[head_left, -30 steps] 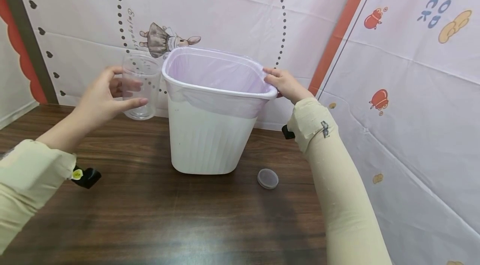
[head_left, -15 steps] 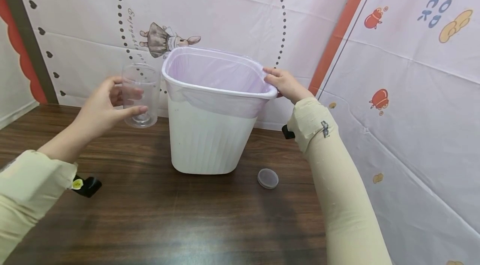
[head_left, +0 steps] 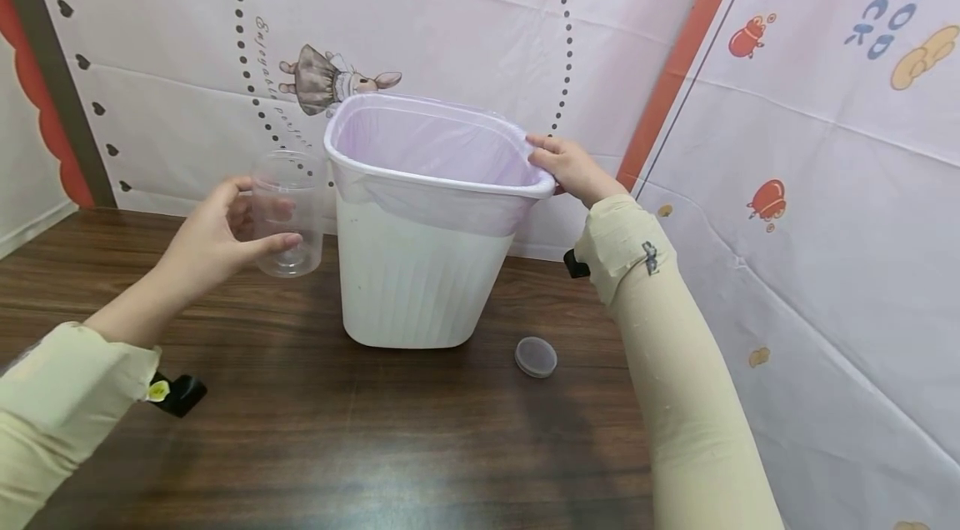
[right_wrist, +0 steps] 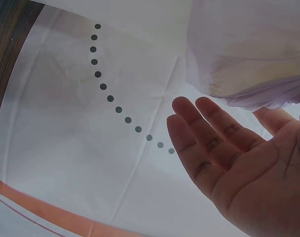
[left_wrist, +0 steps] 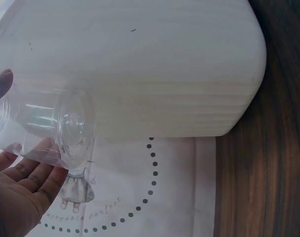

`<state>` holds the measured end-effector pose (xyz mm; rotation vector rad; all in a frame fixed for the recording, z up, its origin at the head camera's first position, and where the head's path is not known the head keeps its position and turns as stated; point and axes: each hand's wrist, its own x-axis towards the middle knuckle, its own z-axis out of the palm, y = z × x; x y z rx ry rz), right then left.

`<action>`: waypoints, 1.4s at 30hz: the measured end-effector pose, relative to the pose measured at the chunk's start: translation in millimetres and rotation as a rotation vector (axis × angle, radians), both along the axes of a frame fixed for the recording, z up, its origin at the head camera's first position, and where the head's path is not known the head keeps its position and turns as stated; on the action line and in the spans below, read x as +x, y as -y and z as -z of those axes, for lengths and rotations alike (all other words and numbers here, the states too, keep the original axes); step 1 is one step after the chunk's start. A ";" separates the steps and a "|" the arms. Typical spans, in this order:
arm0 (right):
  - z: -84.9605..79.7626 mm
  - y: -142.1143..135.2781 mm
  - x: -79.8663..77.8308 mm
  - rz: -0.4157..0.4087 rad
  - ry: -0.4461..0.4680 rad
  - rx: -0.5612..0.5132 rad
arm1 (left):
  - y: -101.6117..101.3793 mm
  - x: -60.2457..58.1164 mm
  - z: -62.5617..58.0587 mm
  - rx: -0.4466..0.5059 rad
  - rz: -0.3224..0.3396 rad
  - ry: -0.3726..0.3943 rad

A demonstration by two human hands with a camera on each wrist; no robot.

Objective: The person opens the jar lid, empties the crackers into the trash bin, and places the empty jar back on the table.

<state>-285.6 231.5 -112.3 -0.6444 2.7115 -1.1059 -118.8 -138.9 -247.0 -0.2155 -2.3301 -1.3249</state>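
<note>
My left hand (head_left: 208, 240) holds a clear plastic cup (head_left: 307, 209) upright, just left of the bin, with the thumb in front and the fingers behind it. In the left wrist view, the cup's ringed base (left_wrist: 74, 126) faces the camera and the cup looks see-through. A white trash bin (head_left: 416, 280) stands on the table, lined with a thin purple bag (head_left: 431, 142) folded over its rim. At the bin's right corner, my right hand (head_left: 572, 170) grips the lined rim. Its other fingers (right_wrist: 209, 133) stretch out below the bag edge in the right wrist view.
A small round translucent lid (head_left: 536, 357) lies on the dark wood table (head_left: 360, 438), to the right of the bin's base. Printed sheets (head_left: 450, 13) hang as walls behind and at the right, close to the bin.
My left hand has come down and slightly to the right with the cup, nearer the table. The right hand, the bin and the lid stay in place.
</note>
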 end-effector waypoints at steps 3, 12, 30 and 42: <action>-0.1 -0.3 -0.1 0.000 0.004 -0.001 | -3.0 1.1 3.2 -0.005 0.001 0.007; 0.0 -0.3 -0.9 -0.002 -0.001 0.003 | -9.7 4.1 13.6 -0.025 0.002 0.033; 0.2 0.8 -0.7 0.000 0.002 -0.005 | -13.7 8.5 34.0 0.018 0.043 -0.013; -0.8 1.2 -0.5 0.010 0.006 0.014 | -18.7 13.7 50.3 0.044 0.096 -0.043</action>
